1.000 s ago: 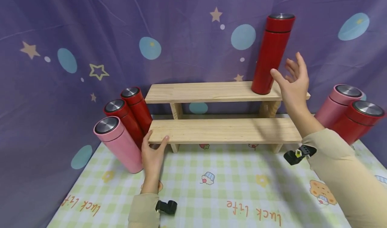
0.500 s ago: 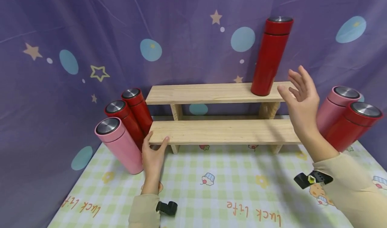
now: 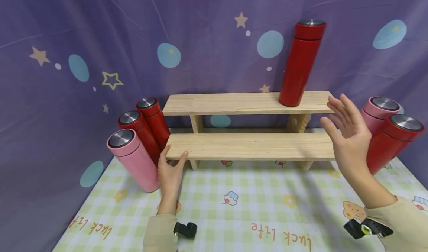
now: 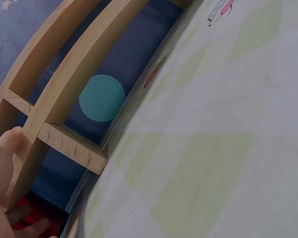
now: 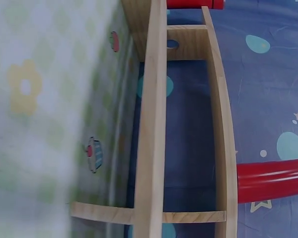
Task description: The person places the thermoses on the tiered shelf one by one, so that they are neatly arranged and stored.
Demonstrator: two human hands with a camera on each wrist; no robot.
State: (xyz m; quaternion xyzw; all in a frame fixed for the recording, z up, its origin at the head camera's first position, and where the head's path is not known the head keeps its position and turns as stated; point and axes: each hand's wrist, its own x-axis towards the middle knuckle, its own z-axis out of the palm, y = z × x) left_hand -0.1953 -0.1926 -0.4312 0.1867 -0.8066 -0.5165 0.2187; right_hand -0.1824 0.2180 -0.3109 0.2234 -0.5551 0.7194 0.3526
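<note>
A two-tier wooden shelf [image 3: 247, 146] stands on the table. My left hand [image 3: 169, 173] holds the front left corner of its lower board, thumb on the front edge and fingers round the end. In the left wrist view the thumb [image 4: 11, 140] lies against the wood. On the upper board [image 3: 214, 104] a tall red thermos bottle [image 3: 301, 64] stands upright, right of centre. My right hand [image 3: 352, 140] is raised off the shelf's right end, fingers spread and holding nothing. A pink bottle [image 3: 371, 114] and a red bottle [image 3: 389, 144] stand behind it, partly covered.
Left of the shelf stand a pink bottle [image 3: 135, 162] and two red bottles [image 3: 142, 135], close to the left hand. A purple curtain [image 3: 207, 18] hangs behind. The table has a green-checked cloth [image 3: 207, 222].
My right hand has moved away from the red thermos bottle on the upper board, down and to the right. The bottle stays standing there. The left hand keeps its place on the shelf corner.
</note>
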